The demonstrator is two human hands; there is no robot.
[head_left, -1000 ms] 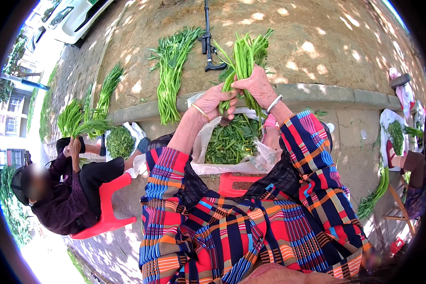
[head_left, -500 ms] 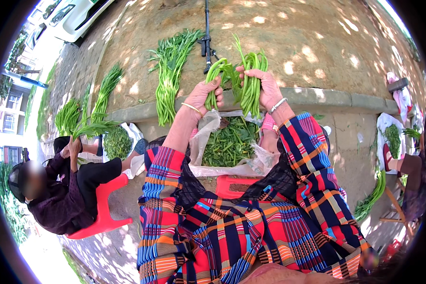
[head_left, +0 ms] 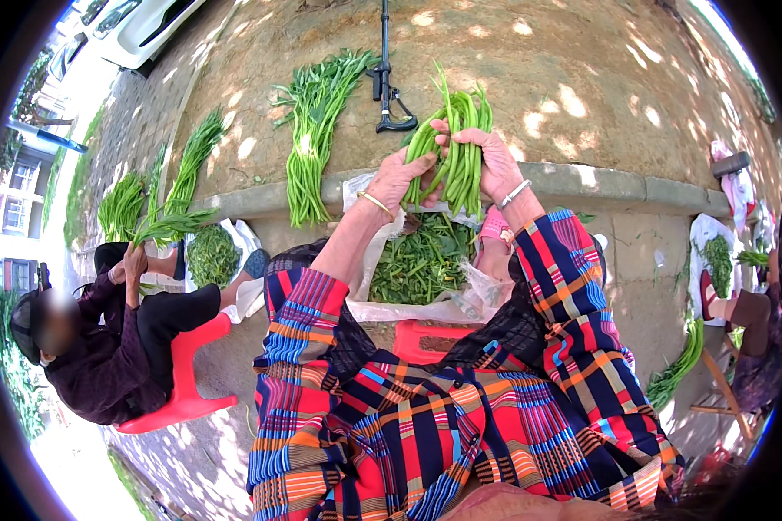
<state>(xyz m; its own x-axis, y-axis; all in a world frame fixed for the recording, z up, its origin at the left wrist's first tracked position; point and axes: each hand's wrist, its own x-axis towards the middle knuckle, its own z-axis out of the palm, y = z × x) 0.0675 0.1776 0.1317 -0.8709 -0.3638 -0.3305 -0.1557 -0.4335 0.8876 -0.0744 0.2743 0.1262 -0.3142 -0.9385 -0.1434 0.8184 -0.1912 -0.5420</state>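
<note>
My right hand is closed around a bunch of long, thin green vegetable stems, held upright over the kerb. Pressed up against it from the left, my left hand grips a smaller bunch of bent green stems; the two bunches touch and partly overlap. Below both hands, between my legs, an open whitish plastic bag holds a heap of torn green leaves. A large bundle of leafy stems lies across the kerb to the left of my hands.
A black walking stick lies on the dirt beyond the kerb. At left, a person on a red stool handles greens beside another leaf heap. Another person's legs and more stems are at right.
My left hand has moved right, bringing its stems against the bunch in my right hand. My right hand has stayed nearly in place. The person at left has lowered the greens slightly.
</note>
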